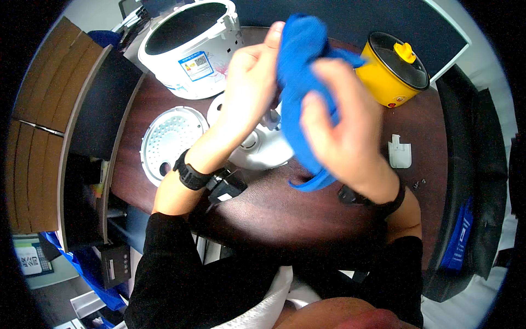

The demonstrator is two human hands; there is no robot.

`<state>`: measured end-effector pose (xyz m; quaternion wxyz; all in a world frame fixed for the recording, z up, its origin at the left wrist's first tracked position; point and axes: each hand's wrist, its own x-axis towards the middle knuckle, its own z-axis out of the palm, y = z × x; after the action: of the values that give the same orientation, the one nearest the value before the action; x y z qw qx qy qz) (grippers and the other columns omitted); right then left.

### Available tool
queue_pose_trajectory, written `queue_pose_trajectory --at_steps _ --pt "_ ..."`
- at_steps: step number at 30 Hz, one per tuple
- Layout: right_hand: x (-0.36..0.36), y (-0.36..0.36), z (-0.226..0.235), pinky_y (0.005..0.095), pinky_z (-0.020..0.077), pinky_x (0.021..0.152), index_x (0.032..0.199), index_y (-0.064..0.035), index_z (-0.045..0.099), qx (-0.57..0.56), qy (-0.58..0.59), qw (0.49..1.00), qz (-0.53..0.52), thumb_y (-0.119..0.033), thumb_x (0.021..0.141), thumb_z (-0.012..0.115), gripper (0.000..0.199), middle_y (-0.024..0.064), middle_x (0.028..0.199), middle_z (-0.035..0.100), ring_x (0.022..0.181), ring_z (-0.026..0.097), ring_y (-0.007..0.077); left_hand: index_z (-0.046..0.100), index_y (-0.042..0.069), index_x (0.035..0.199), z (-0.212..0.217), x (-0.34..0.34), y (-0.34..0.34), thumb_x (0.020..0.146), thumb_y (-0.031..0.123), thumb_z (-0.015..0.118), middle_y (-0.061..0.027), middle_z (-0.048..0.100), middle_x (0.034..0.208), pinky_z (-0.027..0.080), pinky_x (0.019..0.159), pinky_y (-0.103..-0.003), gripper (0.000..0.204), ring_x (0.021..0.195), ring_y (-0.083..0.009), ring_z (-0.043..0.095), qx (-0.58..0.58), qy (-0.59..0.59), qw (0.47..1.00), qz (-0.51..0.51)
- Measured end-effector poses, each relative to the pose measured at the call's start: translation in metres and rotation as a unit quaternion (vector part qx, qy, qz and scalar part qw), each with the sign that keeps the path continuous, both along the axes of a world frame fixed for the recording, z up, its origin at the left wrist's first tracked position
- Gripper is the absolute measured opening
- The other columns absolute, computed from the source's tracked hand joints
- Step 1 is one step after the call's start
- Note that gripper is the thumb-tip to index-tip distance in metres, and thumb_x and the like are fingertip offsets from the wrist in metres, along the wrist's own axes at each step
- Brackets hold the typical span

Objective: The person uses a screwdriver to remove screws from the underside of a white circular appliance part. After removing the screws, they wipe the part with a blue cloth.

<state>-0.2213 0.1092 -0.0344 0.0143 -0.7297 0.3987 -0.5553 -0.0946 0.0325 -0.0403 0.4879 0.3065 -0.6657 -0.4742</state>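
Note:
A blue cloth (298, 71) hangs bunched between my two hands above the table. My left hand (249, 82) is closed at the cloth's left side, its thumb up near the top edge and its other fingers partly hidden. From the right, my right hand (350, 120) grips the cloth, thumb and fingers bent around it and smeared by motion. Beneath them lies a round white appliance part (263, 153), mostly covered by my hands and the cloth. A perforated white disc (178, 129) rests left of my left forearm.
A white rice cooker body (164, 68) stands at the far left, a yellow pot (378, 74) with a dark lid at the far right. Right of my right hand lie a small white plastic piece (400, 153) and several screws (419, 183). A black object (227, 186) sits by my left wrist.

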Motion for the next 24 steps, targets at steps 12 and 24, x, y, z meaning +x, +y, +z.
queue_pose_trajectory --at_steps 12,24 --pt "-0.012 -0.021 -0.016 0.0326 0.0476 0.070 0.103 0.0028 0.055 0.054 -0.107 0.993 0.003 -0.006 0.074 0.054 0.030 0.0207 0.084 0.061 0.077 0.063 0.0289 0.049 0.005 0.052 0.000 -0.002 0.015 0.087 0.055 0.040 0.0019 0.042 0.044 0.030 0.035 -0.019 0.061 0.037 -0.0050 0.040 0.029 -0.080 0.996 0.027" --pt "-0.030 -0.020 0.002 0.0222 0.0428 0.076 0.098 -0.0014 0.056 0.242 -0.228 0.930 0.159 -0.018 0.082 0.057 0.024 0.0067 0.090 0.058 0.083 0.054 0.0098 0.044 0.008 0.045 0.013 0.011 0.016 0.087 0.056 0.035 0.0007 0.036 0.035 0.027 0.029 -0.017 0.064 0.027 -0.0056 0.035 0.159 -0.107 0.977 -0.093"
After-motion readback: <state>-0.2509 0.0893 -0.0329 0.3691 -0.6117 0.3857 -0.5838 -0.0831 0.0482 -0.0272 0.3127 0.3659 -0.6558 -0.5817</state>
